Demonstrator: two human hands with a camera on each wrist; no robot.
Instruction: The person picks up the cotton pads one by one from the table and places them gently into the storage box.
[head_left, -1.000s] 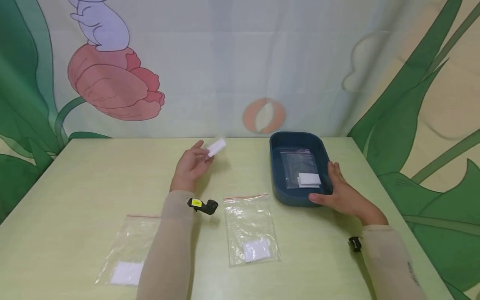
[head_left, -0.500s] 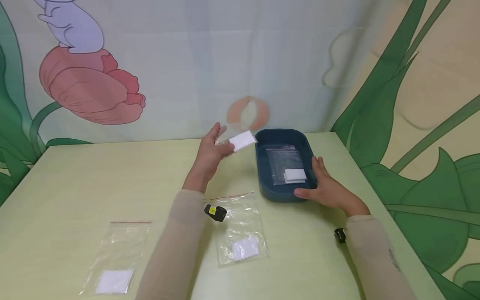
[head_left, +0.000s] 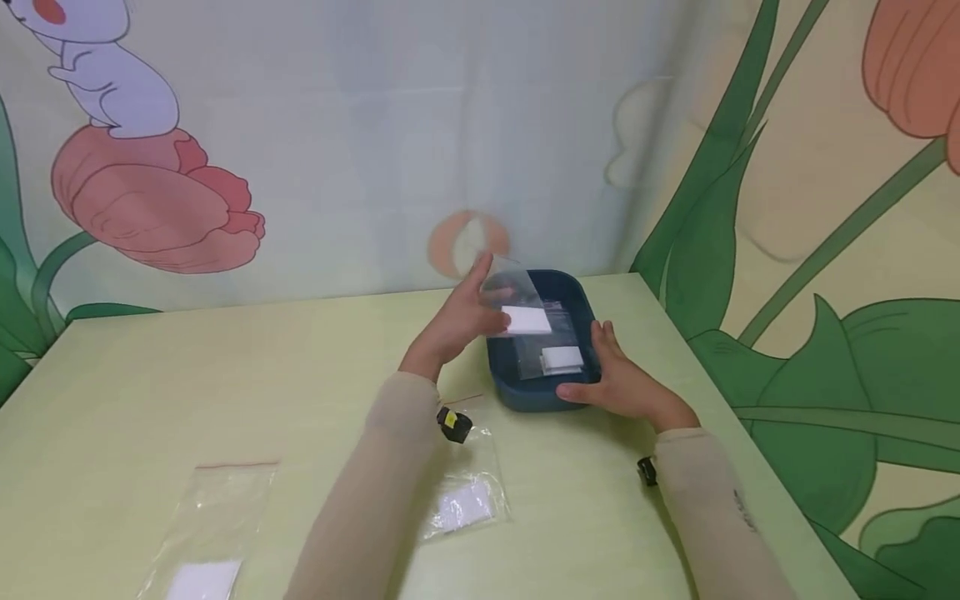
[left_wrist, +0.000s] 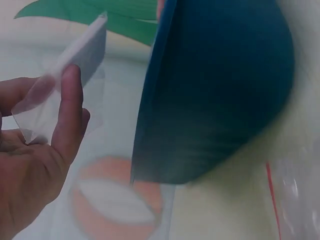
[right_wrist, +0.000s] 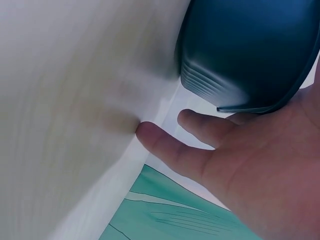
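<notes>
A clear bag [head_left: 202, 533] with a white pad lies at the left of the surface [head_left: 150, 392]. A second clear bag [head_left: 465, 496] lies beside the left forearm. The left hand [head_left: 453, 321] pinches a held bag [head_left: 517, 304] containing a white pad above the left rim of the blue tray [head_left: 525, 396]. A further bag [head_left: 558, 354] lies inside the tray. The right hand [head_left: 622, 383] rests against the tray's right side, fingers [head_left: 603, 342] relaxed and straight.

Your right hand [right_wrist: 250, 175] rests open against the dark blue tray [right_wrist: 245, 50], just above your fingers [right_wrist: 165, 145].
</notes>
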